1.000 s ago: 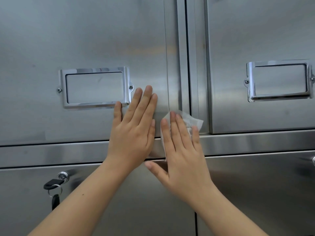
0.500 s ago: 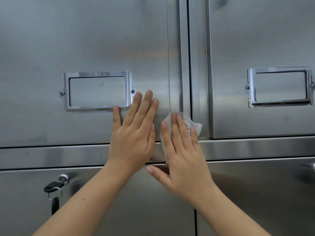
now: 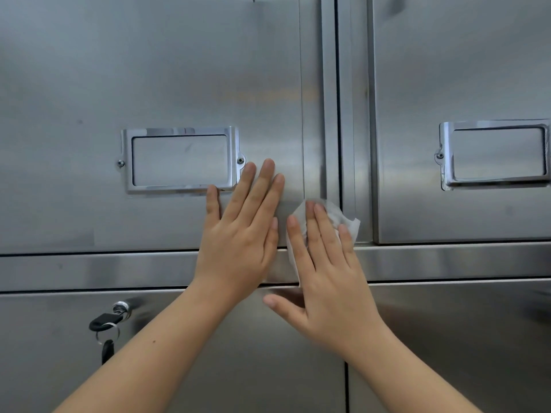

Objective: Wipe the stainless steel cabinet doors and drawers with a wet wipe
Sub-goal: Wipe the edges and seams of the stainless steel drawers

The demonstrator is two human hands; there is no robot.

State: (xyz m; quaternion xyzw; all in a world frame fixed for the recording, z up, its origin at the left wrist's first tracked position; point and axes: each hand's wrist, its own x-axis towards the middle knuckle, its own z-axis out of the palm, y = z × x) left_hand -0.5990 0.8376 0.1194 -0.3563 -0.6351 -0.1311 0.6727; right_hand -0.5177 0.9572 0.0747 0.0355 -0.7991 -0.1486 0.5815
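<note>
The left hand (image 3: pixel 238 242) lies flat on the left door (image 3: pixel 149 84), fingers straight and close together, holding nothing. Its fingertips reach the lower right corner of the label frame (image 3: pixel 179 131). The right hand (image 3: pixel 331 275) is just beside it, also flat with fingers extended. It presses the wipe (image 3: pixel 348 222) against the door's lower right corner, where the door meets the seam (image 3: pixel 347 114) and the rail (image 3: pixel 89 269) below. The wipe is bunched under the fingers, and only its upper and right parts show past the fingertips. The thumb points left over the lower door (image 3: pixel 208 353).

The work seems to be at this door's right edge. Nothing shows whether the right door (image 3: pixel 462 70) has been done.

Several things could go wrong from here:
- **Losing the wipe:** it is pressed rather than gripped, so a quick stroke could slide the fingers off it.
- **Snagging at the seam:** the door's edge there could catch the wipe and roll it up, so it smears rather than cleans.
- **Tearing on the frame:** a sweep to the left could catch the wipe on the frame's corner or its screw.
- **Prints on the steel:** the bare left palm is likely to leave marks, so that patch would need its own pass.
- **Knocking the key:** the key (image 3: pixel 104 320) hangs in its lock near the lower door's upper left, and a careless stroke there could knock or turn it.
</note>
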